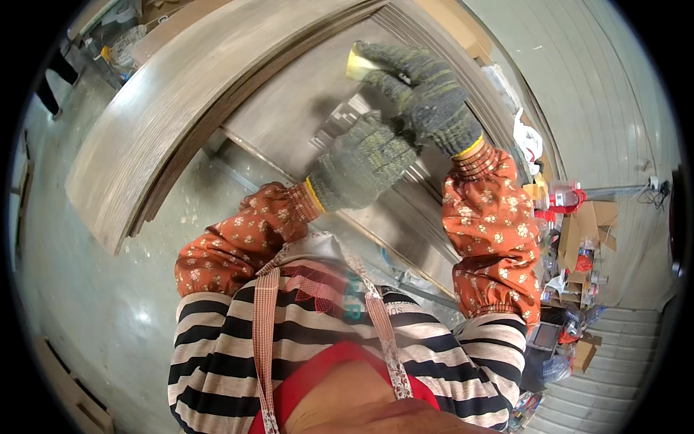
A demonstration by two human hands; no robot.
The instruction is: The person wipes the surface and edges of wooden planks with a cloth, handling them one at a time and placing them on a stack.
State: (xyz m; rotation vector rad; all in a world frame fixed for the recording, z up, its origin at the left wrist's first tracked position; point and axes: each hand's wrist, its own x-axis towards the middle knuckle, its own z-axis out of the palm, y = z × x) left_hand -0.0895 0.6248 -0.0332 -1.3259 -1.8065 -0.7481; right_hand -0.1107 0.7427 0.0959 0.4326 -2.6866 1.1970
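My left hand (361, 163), in a grey-green knit glove with a yellow cuff edge, is closed over a grey grooved strip (340, 121); its stepped end sticks out beyond the glove. Blur and the glove hide most of those fingers. Further right and farther off, my right hand (426, 87) wears a matching glove. Its fingers pinch a small pale yellow block (360, 65), whose exact kind I cannot make out. Below both hands lies a broad grey-brown wood-grain board (271, 119).
A stack of long wood-grain panels (166, 108) curves along the left and far side. More grooved strips (423, 32) lie at the far right. Cardboard boxes (578, 231), bottles and plastic bags crowd the right. Another person's dark-clad legs (54, 87) show at the far left.
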